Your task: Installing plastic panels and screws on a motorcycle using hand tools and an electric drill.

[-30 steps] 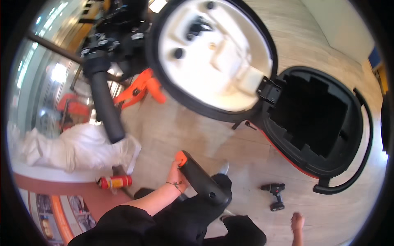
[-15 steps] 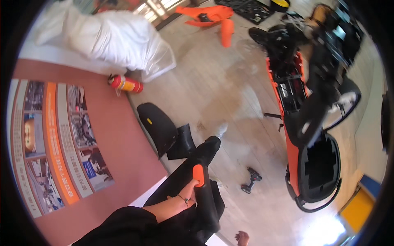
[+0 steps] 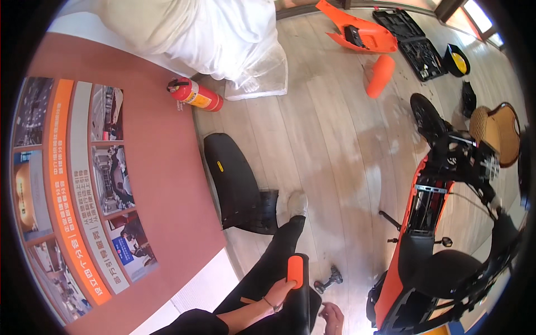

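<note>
My left hand (image 3: 281, 291) is closed around a long black piece with an orange pad at its end (image 3: 296, 271), held upright over my black-trousered leg. My right hand (image 3: 334, 318) is at the lower edge beside that piece, its fingers apart and a little bent; nothing shows in it. On the floor just ahead lies a cordless drill (image 3: 328, 280). To the right stands an orange and black scooter (image 3: 410, 273) with its body partly opened up and inner parts exposed. My light shoe (image 3: 297, 204) is beside a black curved body panel (image 3: 233, 173) with a yellow mark.
A red fire extinguisher (image 3: 196, 95) is by the reddish-brown wall (image 3: 167, 151), near a white statue (image 3: 234, 33). Far off lie an orange body panel (image 3: 368, 36), an orange curved piece (image 3: 381, 75), an open black tool case (image 3: 416, 47), and a black-yellow bowl (image 3: 458, 61). A tan-backed chair (image 3: 501, 134) stands right.
My view has turned, so the scooter and floor items appear shifted. My right hand has come up nearer the black piece. My left hand keeps its hold on it.
</note>
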A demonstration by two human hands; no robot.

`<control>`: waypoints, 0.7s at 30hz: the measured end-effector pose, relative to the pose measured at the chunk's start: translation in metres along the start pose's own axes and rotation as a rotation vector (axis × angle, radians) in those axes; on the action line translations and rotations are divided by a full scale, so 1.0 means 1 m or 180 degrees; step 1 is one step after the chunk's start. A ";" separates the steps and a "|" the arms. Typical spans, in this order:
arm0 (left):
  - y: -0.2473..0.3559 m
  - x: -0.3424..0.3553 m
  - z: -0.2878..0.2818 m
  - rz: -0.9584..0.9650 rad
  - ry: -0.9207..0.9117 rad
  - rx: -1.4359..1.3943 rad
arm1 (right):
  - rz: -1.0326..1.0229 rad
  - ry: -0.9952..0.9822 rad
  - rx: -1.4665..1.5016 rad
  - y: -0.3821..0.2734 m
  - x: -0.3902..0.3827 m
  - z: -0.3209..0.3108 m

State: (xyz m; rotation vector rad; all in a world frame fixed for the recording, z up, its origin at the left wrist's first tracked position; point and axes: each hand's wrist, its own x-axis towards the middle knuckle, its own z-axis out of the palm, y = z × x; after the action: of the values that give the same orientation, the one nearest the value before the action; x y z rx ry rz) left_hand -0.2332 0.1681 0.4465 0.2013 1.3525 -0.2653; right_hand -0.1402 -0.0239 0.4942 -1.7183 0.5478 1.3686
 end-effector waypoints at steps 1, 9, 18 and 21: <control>0.003 0.008 -0.001 0.0002 0.0011 -0.0038 | 0.0045 -0.0151 0.0106 -0.031 0.008 0.019; 0.054 0.001 0.039 0.1904 0.0894 0.1196 | -0.0388 -0.0898 -0.0375 -0.098 0.078 0.087; 0.063 0.034 0.048 0.1759 0.1858 0.0233 | -0.0056 -0.1795 -0.0515 -0.125 0.142 0.111; 0.051 0.053 0.045 0.1881 0.1689 -0.0124 | 0.0103 -0.1733 -0.1421 -0.116 0.168 0.107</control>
State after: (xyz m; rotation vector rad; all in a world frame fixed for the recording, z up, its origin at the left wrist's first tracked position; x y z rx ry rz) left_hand -0.1657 0.2000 0.4038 0.6577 1.7465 0.3359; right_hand -0.0603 0.1549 0.3723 -1.5632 -0.0436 1.9962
